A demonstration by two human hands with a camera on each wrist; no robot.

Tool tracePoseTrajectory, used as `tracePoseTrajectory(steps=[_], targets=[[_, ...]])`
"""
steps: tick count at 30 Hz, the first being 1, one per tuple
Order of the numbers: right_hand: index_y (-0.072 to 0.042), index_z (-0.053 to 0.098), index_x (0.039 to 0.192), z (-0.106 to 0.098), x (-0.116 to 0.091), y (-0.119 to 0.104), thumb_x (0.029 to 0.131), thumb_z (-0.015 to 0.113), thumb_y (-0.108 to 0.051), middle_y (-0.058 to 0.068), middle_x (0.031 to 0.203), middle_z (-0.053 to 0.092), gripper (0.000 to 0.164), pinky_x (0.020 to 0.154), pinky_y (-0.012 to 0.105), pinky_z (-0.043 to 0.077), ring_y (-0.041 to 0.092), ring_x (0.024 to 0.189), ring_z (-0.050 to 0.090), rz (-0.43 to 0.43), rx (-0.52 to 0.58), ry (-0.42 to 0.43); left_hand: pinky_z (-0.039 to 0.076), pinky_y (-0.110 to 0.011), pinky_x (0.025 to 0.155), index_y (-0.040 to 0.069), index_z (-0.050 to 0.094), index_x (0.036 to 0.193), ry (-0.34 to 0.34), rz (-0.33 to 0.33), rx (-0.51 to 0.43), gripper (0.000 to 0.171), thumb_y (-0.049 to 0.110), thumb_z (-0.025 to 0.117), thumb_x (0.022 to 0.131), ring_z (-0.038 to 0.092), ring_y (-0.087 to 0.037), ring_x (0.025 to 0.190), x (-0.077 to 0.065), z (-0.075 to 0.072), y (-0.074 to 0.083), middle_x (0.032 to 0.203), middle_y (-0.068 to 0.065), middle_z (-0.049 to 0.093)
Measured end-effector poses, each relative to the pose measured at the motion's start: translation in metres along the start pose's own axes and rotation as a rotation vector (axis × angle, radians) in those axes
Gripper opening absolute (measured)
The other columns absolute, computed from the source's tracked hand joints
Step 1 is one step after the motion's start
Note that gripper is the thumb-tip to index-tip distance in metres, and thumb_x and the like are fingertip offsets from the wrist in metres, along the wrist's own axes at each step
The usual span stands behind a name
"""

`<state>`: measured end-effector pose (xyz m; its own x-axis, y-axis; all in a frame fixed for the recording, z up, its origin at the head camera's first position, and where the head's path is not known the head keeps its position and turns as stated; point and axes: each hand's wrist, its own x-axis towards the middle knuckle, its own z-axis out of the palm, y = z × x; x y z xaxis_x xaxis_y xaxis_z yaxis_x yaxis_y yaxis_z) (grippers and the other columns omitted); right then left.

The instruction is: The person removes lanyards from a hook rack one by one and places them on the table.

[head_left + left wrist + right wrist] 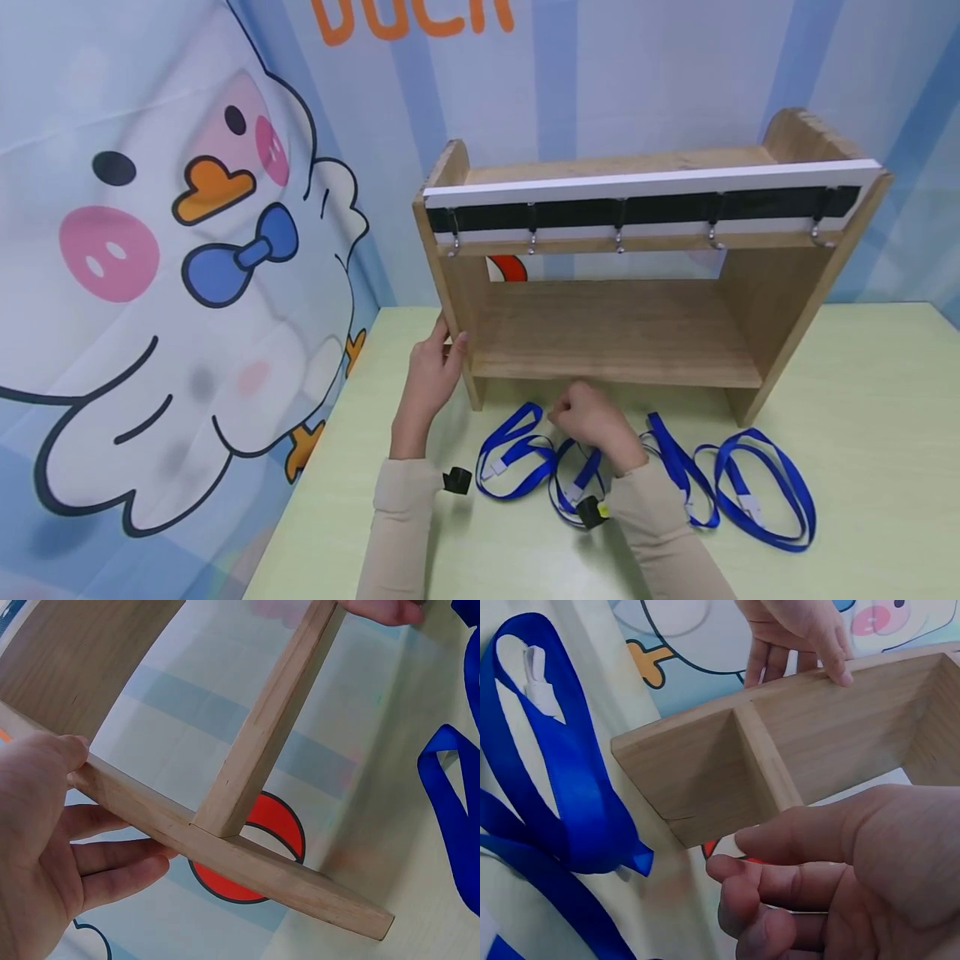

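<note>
A small wooden rack (615, 329) stands on the table, with a row of metal hooks (619, 242) on a black strip along its upper front. My left hand (435, 375) grips the rack's left side panel (142, 810), thumb on the front edge and fingers on the outer side. Close to the front edge of the lower shelf (769, 761) is my right hand (596, 421). Its fingers (739, 900) are loosely curled, with nothing seen between them; whether it touches the shelf I cannot tell. Blue lanyards (517, 454) with white clips lie before the rack, one partly beneath my right hand.
More blue lanyards (802, 500) lie to the right on the pale table (877, 433). A cloth backdrop with a cartoon duck (247, 333) hangs at the left and behind the rack. Small black devices (457, 480) sit at both wrists.
</note>
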<state>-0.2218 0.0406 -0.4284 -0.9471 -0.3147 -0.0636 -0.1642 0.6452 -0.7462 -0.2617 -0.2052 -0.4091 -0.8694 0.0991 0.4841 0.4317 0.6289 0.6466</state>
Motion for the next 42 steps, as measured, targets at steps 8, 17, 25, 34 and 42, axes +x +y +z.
tracePoseTrajectory(steps=[8, 17, 25, 34, 42], targets=[[-0.009, 0.057, 0.067, -0.009, -0.009, -0.001, 0.098, 0.061, -0.014, -0.005, 0.060, 0.042, 0.031, 0.051, 0.026, 0.034, 0.011, 0.053, 0.038, -0.067, -0.017, 0.030, 0.059, -0.047, 0.084, 0.006, 0.040, 0.152, 0.008, 0.005, 0.009, 0.048, 0.026, 0.049, 0.109, 0.071, -0.037, 0.104, -0.002, -0.002, 0.000, 0.136, -0.023, 0.060], [-0.002, 0.071, 0.091, -0.035, -0.026, -0.002, 0.099, 0.061, -0.019, 0.002, 0.080, 0.063, 0.021, 0.061, 0.032, 0.047, 0.015, 0.065, 0.053, -0.108, -0.106, 0.022, 0.060, -0.046, 0.083, 0.004, 0.043, 0.150, 0.005, 0.019, -0.008, 0.046, 0.024, 0.049, 0.109, 0.071, -0.036, 0.102, 0.001, 0.001, 0.002, 0.135, -0.024, 0.061], [0.004, 0.071, 0.105, -0.057, -0.038, 0.006, 0.100, 0.061, -0.019, 0.007, 0.091, 0.067, 0.025, 0.066, 0.036, 0.053, 0.019, 0.078, 0.060, -0.122, -0.129, 0.033, 0.060, -0.046, 0.083, 0.005, 0.041, 0.151, -0.009, -0.004, -0.013, 0.047, 0.025, 0.049, 0.109, 0.071, -0.036, 0.103, -0.001, -0.001, 0.002, 0.137, -0.023, 0.060], [0.004, 0.072, 0.105, -0.077, -0.046, 0.011, 0.100, 0.061, -0.016, 0.008, 0.093, 0.068, 0.023, 0.067, 0.037, 0.054, 0.019, 0.079, 0.061, -0.192, -0.167, 0.060, 0.059, -0.046, 0.085, 0.006, 0.044, 0.151, -0.023, -0.047, 0.004, 0.047, 0.025, 0.050, 0.109, 0.069, -0.035, 0.107, 0.001, -0.004, 0.005, 0.140, -0.020, 0.058], [0.005, 0.071, 0.110, -0.089, -0.054, 0.024, 0.101, 0.061, -0.016, 0.006, 0.090, 0.064, 0.025, 0.061, 0.032, 0.048, 0.018, 0.073, 0.054, -0.160, -0.116, 0.078, 0.061, -0.042, 0.076, 0.003, 0.060, 0.137, 0.031, 0.013, 0.041, 0.036, 0.021, 0.055, 0.106, 0.068, -0.031, 0.110, 0.002, -0.005, 0.003, 0.134, -0.015, 0.064]])
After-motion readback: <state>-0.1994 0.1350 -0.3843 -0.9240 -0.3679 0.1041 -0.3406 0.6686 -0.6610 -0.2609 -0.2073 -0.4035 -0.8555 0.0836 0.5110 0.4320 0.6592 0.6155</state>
